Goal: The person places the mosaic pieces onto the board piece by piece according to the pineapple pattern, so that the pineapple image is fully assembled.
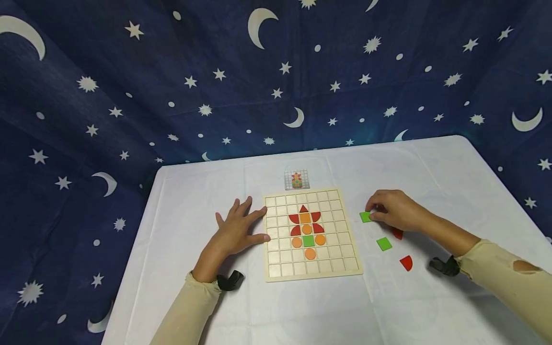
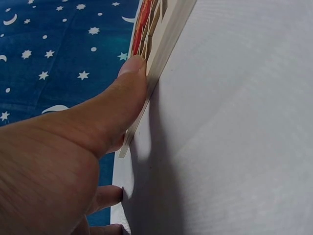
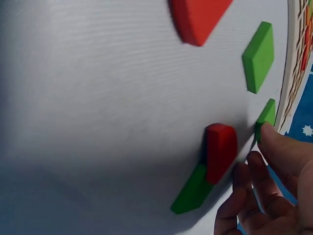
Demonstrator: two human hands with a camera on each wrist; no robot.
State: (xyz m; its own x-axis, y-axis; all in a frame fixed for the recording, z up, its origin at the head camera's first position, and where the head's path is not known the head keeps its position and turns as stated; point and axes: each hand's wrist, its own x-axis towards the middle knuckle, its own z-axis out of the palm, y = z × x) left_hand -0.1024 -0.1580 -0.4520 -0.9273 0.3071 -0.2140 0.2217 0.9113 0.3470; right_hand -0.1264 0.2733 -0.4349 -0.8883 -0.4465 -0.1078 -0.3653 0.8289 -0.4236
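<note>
A pale wooden grid board (image 1: 276, 266) lies on the table, bearing red, orange and green pieces in a figure. My left hand (image 1: 236, 232) is spread at its left side, thumb and index fingertips at the edge; in the left wrist view the thumb (image 2: 110, 105) presses the board's side. To the right of the board, my right hand (image 1: 398, 209) pinches a green square tile (image 1: 364, 217) between thumb and fingers. Close by lie another green square (image 1: 384, 244), a red quarter-circle (image 1: 407, 262), and a red piece (image 1: 397, 233) partly covered by the hand.
A small pattern card (image 1: 296, 180) showing a similar figure lies just behind the board. In the right wrist view, another green piece (image 3: 192, 191) touches a red one. The white-covered table (image 1: 327, 311) ends at a dark blue star-patterned cloth (image 1: 241, 62).
</note>
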